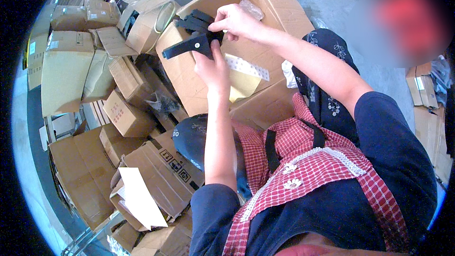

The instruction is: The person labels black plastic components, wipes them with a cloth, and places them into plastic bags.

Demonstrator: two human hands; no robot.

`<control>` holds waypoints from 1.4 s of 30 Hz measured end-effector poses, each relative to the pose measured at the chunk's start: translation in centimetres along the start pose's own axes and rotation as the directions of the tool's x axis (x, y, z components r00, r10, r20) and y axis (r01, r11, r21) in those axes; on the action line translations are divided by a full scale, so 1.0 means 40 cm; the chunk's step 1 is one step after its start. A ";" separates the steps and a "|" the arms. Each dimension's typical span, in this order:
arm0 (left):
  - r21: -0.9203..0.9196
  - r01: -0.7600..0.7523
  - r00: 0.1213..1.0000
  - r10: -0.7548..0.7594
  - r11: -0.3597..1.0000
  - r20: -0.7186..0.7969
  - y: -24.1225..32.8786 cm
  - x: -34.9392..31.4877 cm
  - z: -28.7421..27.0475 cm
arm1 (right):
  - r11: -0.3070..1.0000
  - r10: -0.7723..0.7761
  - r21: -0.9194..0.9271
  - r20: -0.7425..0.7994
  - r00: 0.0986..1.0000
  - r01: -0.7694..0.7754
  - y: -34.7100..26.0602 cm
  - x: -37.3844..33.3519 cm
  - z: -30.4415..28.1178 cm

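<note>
My left hand (213,68) is closed on a black angled bracket-like part (182,49) with a small round white sticker on it. Just above, my right hand (233,22) pinches its fingers together beside the part; a tiny pale spot shows under the fingertips, too small to name. Behind the hands lie more black parts (195,21) at the mouth of a large open cardboard box (279,14). A sheet of round white stickers (249,66) and a yellow sheet (245,86) lie in front of me on the box.
Several cardboard boxes (66,66) are piled along the left. A white paper (140,196) rests on a closed box (159,168) at lower left. Clear plastic wrap (251,9) lies in the open box. More cartons (424,90) stand at the right, near a blurred red shape.
</note>
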State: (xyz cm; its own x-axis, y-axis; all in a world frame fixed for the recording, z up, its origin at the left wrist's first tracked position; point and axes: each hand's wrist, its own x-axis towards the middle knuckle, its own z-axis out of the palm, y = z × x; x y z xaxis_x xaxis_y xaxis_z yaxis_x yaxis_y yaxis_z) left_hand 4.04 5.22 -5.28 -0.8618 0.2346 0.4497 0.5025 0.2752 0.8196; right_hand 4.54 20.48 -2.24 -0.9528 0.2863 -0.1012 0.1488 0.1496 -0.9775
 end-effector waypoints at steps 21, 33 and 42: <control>-0.100 0.088 0.995 -0.083 0.991 0.050 -0.020 -0.008 0.018 | 0.967 -0.182 0.167 -0.076 0.980 0.193 -0.014 -0.021 0.023; -0.165 0.112 0.993 -0.106 0.980 0.046 0.013 -0.014 0.019 | 0.957 -0.291 -0.042 -0.154 0.944 0.288 -0.009 -0.023 0.026; -0.179 0.122 0.992 -0.116 0.976 0.040 0.031 -0.015 0.017 | 0.931 -0.361 -0.123 -0.170 0.917 0.344 -0.004 -0.026 0.034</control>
State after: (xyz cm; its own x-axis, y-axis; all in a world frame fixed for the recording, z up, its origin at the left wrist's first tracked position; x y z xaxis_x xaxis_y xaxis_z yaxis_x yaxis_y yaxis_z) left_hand 5.23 6.07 -4.76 -0.9110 0.2379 0.3368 0.3736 0.1307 0.9183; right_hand 5.13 18.87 -2.22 -0.8824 0.3692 0.2917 -0.1565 0.3543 -0.9219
